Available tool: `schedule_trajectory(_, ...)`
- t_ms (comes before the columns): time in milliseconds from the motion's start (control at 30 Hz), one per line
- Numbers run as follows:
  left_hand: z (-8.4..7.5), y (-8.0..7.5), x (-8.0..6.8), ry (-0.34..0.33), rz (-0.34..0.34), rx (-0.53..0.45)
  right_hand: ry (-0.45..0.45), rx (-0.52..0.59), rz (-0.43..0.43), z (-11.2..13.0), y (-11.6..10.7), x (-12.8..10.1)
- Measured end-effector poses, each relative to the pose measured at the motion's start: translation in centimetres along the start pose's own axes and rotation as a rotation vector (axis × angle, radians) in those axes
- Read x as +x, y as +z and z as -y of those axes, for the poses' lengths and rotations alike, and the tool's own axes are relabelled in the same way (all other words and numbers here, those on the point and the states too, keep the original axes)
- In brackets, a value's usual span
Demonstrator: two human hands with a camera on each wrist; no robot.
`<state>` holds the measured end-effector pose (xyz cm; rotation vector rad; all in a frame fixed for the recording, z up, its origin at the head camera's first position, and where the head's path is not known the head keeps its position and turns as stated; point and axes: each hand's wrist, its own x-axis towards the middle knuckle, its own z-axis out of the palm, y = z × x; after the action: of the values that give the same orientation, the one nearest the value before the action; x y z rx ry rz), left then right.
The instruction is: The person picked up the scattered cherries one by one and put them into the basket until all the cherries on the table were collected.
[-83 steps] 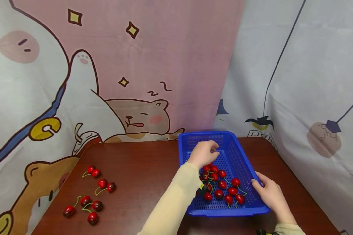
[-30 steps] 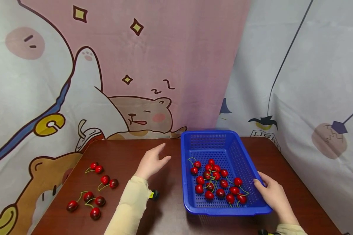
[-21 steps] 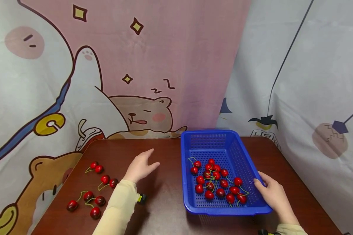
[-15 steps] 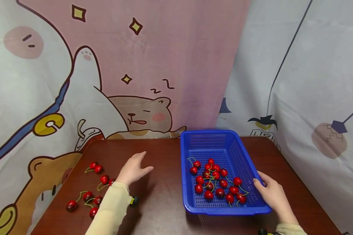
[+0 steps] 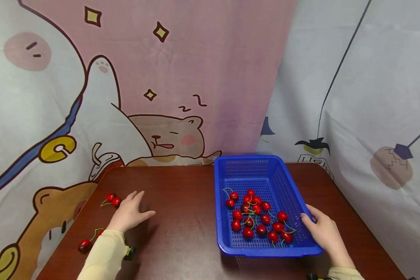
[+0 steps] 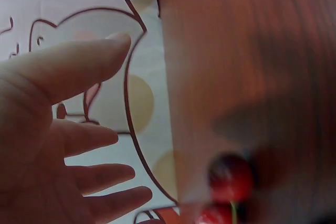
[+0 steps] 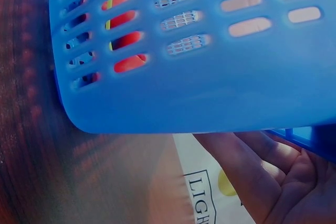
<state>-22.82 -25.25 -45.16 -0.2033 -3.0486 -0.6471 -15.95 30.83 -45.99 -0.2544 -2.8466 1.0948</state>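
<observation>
Head view first. We find the left hand [image 5: 129, 213] low over the table [image 5: 182, 202], fingers spread and fairly straight, gripping nothing, set down among the loose cherries [image 5: 112, 200] on the table's left side. One pair lies just beside its fingertips; another cherry [image 5: 84, 245] sits near the sleeve [image 5: 101, 256], and the forearm likely covers more. We judge the hand is placed there to get at that scattered fruit. The right hand [image 5: 323, 233] is on the near right rim of the blue basket [image 5: 246, 165], fingers wrapped over the edge, apparently to steady it. Inside, approx. a dozen-plus red cherries w/ green stems are bunched in the near half; the far half is bare mesh.

Left wrist view. We see the same hand's fingers [image 6: 84, 61] splayed and apart, nothing between them. Two cherries [image 6: 230, 178] lie on the wood close by, not touched. Pic is blurred, so we cannot tell whether the palm rests on the table or hangs just above.

Right wrist view. Basket wall [image 7: 210, 77] fills the frame, red fruit showing through the slots. Right-hand fingers [image 7: 247, 166] curl up beneath the rim, clamped on it. Wood surface runs to the left.
</observation>
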Motion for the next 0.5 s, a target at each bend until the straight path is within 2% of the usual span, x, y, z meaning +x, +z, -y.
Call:
schedule_trajectory(300,4.3,-0.8,-1.3,-0.112,0.061,0.029,0.022,0.02,0.004,-0.1,0.1,0.0)
schedule_trajectory(500,6.4,-1.2,-1.5,-0.146,0.077,0.064,0.031,0.033,0.014,0.0,0.1,0.0)
